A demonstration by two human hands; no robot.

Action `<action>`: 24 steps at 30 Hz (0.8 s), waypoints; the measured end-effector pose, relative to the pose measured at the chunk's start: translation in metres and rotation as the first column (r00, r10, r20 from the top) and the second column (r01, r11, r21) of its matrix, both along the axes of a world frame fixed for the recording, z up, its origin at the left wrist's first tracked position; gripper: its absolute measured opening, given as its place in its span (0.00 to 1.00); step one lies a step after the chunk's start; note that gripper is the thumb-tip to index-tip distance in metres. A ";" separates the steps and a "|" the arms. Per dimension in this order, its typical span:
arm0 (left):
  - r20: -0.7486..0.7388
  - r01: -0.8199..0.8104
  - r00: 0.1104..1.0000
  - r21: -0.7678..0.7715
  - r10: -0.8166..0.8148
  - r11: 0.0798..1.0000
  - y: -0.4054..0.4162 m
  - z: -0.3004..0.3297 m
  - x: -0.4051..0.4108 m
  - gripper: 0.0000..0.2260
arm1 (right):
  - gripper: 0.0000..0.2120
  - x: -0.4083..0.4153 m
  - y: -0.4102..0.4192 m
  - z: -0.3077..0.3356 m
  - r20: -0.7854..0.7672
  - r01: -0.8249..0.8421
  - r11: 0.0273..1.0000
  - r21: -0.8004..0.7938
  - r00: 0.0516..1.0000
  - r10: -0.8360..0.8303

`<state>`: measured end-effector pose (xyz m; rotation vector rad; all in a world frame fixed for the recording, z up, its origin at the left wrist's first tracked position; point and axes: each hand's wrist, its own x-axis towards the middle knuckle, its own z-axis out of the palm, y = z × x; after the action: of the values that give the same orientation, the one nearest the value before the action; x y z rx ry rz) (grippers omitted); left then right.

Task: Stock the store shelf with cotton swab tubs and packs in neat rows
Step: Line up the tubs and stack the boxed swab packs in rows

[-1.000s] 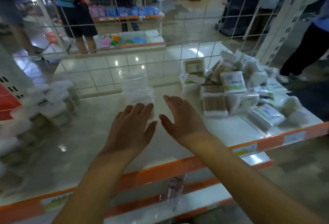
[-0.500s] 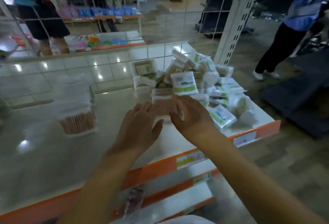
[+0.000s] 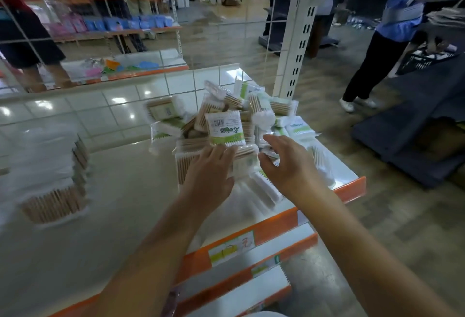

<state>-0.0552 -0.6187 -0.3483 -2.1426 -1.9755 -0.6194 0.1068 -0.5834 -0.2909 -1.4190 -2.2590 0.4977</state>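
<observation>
I see the left hand (image 3: 210, 170) with fingers straight, resting on a swab pack (image 3: 241, 163) at 12 o'clock on the shelf (image 3: 120, 216). The right hand (image 3: 286, 163) has fingers loosely curled, touching the pile (image 3: 226, 125).

Retail shop, stocking aisle. Steel shelf (image 3: 125, 216) w/ orange edge strip & price labels (image 3: 231, 248), wire-mesh back panel (image 3: 221, 22), heap of packaged cotton swab packs (image 3: 226, 128), more stocked shelving (image 3: 113, 24) across the aisle, basket (image 3: 425, 61) at right.
</observation>
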 end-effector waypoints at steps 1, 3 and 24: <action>-0.022 -0.007 1.000 0.019 0.008 1.000 0.001 -0.002 0.001 0.31 | 0.18 0.000 0.002 -0.002 0.000 0.000 1.000 0.000 1.000 0.000; -0.064 -0.020 0.998 0.059 0.024 0.998 0.005 -0.005 0.002 0.32 | 0.19 0.000 0.005 -0.006 0.000 0.000 1.000 -0.005 1.000 0.000; 0.915 -0.055 0.402 0.043 -0.017 0.998 -0.012 0.019 -0.020 0.23 | 0.19 -0.018 0.014 0.001 -0.376 -0.121 0.993 0.011 0.919 0.116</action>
<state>-0.0756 -0.6309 -0.3288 -1.8202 -2.2869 -2.2404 0.0884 -0.5690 -0.2899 -1.0835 -2.0366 0.7547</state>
